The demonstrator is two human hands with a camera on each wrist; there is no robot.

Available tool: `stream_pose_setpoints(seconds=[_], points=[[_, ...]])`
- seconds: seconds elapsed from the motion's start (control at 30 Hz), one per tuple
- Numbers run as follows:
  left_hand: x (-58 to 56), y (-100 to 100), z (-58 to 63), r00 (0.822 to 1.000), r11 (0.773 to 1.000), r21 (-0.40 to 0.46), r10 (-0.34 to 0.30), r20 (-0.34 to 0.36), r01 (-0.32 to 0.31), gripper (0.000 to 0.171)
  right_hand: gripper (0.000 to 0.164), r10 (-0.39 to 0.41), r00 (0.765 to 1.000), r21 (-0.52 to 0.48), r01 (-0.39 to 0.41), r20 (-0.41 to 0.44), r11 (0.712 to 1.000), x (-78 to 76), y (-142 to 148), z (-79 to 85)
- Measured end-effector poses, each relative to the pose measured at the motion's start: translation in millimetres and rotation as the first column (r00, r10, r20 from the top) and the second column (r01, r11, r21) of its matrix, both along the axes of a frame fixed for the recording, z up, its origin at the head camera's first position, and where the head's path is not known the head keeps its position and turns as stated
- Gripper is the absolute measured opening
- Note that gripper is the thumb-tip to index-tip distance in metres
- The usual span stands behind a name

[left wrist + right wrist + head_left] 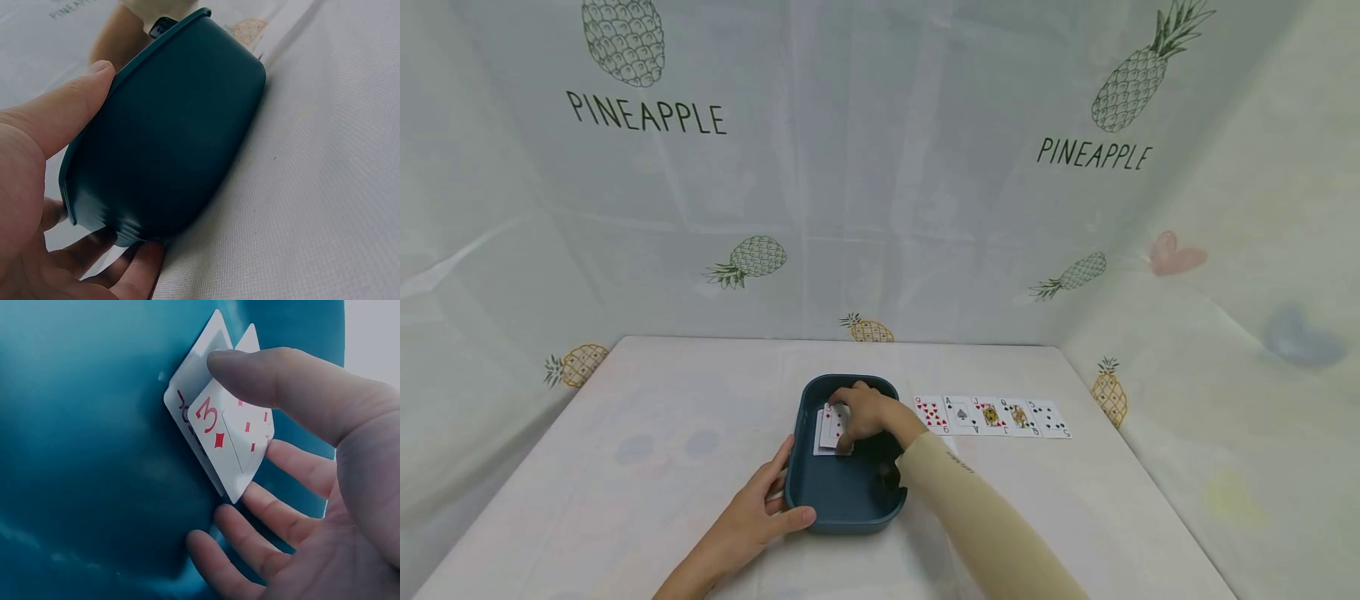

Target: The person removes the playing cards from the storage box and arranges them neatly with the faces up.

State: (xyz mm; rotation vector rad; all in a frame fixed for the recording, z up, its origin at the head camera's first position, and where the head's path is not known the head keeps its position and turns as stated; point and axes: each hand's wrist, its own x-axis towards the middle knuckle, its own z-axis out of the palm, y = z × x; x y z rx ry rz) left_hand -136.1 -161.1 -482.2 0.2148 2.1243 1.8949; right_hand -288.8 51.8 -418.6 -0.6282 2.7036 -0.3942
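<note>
A dark teal plastic tray (pixel 838 523) stands on the table, with playing cards lying towards its far left part. My left hand (pixel 748 517) grips the tray's near left side, thumb over the rim and fingers against the outer wall, as the left wrist view shows too. Reaching into the tray, my right hand (pixel 868 417) pinches a three of diamonds card (pixel 240 453) at its edges, thumb across its upper part. Beneath that card lies a joker (pixel 197 372), flat against the tray floor. Whether more cards are stacked there cannot be seen.
Right of the tray, several face-up cards form a row, among them a nine of hearts (pixel 932 414) and an ace of spades (pixel 961 414). Another white card (pixel 951 443) shows partly behind the right sleeve (pixel 985 517). A pineapple-print cloth (pixel 880 183) hangs behind the table.
</note>
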Motion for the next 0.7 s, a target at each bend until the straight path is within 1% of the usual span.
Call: stream_pose_setpoints(seconds=[0.13, 0.33, 0.47, 0.7], points=[[-0.2, 0, 0.1, 1.000, 1.000, 0.005, 0.001, 0.001, -0.001, 0.101, 0.079, 0.012, 1.000, -0.040, -0.012, 0.007, 0.999, -1.2, 3, 2.4], [0.3, 0, -0.4, 1.000, 1.000, 0.016, 0.001, 0.005, -0.001, 0.101, 0.079, 0.052, 0.998, -0.029, -0.053, -0.019, 0.998, -2.2, 4, 5.1], [0.6, 0, -0.7, 1.000, 1.000, 0.015, 0.004, 0.003, -0.005, 0.101, 0.078, 0.077, 0.997, -0.050, -0.078, -0.031, 0.996, -1.9, 4, 8.5], [0.6, 0, -1.3, 1.000, 1.000, 0.015, 0.000, 0.003, 0.000, 0.099, 0.080, 0.123, 0.991, -0.088, -0.127, -0.055, 0.988, 2.7, 10, 20.3]])
